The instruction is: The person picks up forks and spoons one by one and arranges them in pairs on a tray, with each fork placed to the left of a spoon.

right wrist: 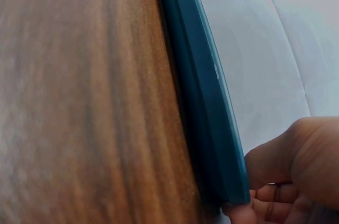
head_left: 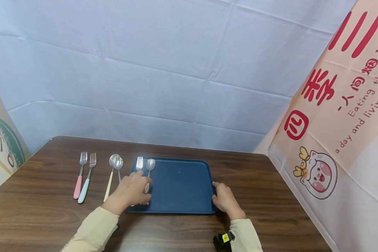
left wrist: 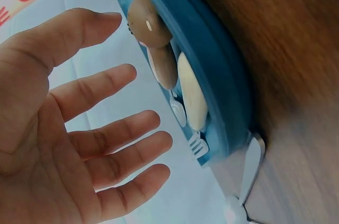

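Blue tray (head_left: 182,185): rectangular, low-rimmed, lying flat.
Bear-handled spoon (left wrist: 161,68): brown handle, silver bowl, inside the tray's left end.
Cream-handled fork (left wrist: 193,94): tines toward the far rim, beside the spoon.

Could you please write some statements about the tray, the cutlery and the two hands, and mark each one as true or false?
1. The right hand grips the edge of the tray. True.
2. A fork and a spoon lie in the tray. True.
3. The left hand grips the spoon. False: its fingers are open and hold nothing.
4. The pink fork lies in the tray. False: it lies on the table, left of the tray.
5. The blue fork lies beside the pink fork. True.
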